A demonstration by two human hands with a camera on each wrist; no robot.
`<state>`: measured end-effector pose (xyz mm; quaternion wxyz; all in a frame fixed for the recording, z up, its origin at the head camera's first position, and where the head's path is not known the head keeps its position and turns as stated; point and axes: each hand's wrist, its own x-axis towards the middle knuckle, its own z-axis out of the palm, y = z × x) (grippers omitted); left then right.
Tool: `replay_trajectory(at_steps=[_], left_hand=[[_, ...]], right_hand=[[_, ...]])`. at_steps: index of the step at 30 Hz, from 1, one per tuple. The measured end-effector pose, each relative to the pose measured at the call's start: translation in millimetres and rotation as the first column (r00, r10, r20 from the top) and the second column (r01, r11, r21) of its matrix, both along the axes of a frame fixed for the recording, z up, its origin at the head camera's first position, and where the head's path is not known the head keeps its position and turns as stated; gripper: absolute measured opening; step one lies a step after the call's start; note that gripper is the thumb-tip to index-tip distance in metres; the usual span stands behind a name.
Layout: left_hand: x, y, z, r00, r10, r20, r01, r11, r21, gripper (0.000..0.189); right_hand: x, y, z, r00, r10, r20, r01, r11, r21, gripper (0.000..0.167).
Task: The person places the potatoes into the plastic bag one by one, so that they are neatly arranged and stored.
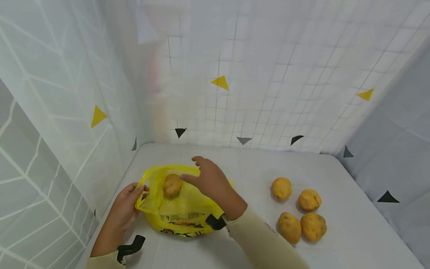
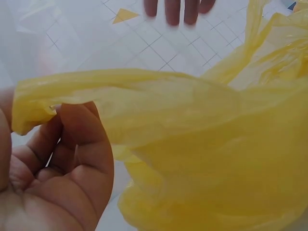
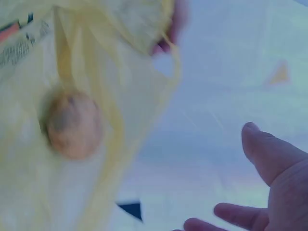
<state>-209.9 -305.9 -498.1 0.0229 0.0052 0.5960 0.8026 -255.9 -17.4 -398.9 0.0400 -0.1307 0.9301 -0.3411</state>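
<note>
A yellow plastic bag (image 1: 188, 203) lies at the left of the table with its mouth spread. One potato (image 1: 172, 185) sits inside it, and the right wrist view shows the same potato (image 3: 74, 125) against the bag's wall. My left hand (image 1: 125, 205) pinches the bag's left edge between thumb and fingers; up close, the left hand (image 2: 72, 168) has the yellow film drawn across its fingertips. Over the bag's right side is my right hand (image 1: 213, 181), its thumb and fingers spread apart. The right wrist view shows this right hand (image 3: 279, 187) with nothing between its fingers.
To the right on the white table (image 1: 248, 246) lie several potatoes: a back one (image 1: 281, 188), one further right (image 1: 309, 200), and two front ones side by side, left (image 1: 289, 228) and right (image 1: 313, 226). A patterned curtain (image 1: 262, 74) hangs behind the table.
</note>
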Motion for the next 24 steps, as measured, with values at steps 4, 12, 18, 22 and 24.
replay_trajectory(at_steps=[4, 12, 18, 22, 24], left_hand=[[3.6, 1.3, -0.6, 1.0, -0.002, 0.015, 0.002, 1.0, 0.0, 0.02], [2.6, 2.4, 1.5, 1.0, 0.004, 0.016, -0.005, 1.0, 0.02, 0.018], [2.1, 0.0, -0.1, 1.0, -0.018, 0.007, 0.018, 0.999, 0.032, 0.016], [2.5, 0.9, -0.3, 1.0, -0.016, 0.004, 0.016, 1.0, 0.025, 0.015], [2.4, 1.9, -0.4, 1.0, -0.017, -0.001, 0.017, 1.0, 0.024, 0.014]], right_hand=[[12.5, 48.3, 6.6, 0.996, -0.071, -0.049, 0.069, 0.997, -0.037, 0.079], [35.2, 127.1, -2.3, 0.977, -0.17, -0.128, 0.172, 0.985, 0.004, 0.083], [55.9, 159.9, -20.4, 0.955, -0.248, -0.164, 0.258, 0.965, 0.04, 0.084], [63.8, 185.3, -27.8, 0.945, -0.292, -0.149, 0.304, 0.95, 0.064, 0.095], [68.6, 200.5, -29.5, 0.937, -0.325, -0.126, 0.335, 0.939, 0.073, 0.098]])
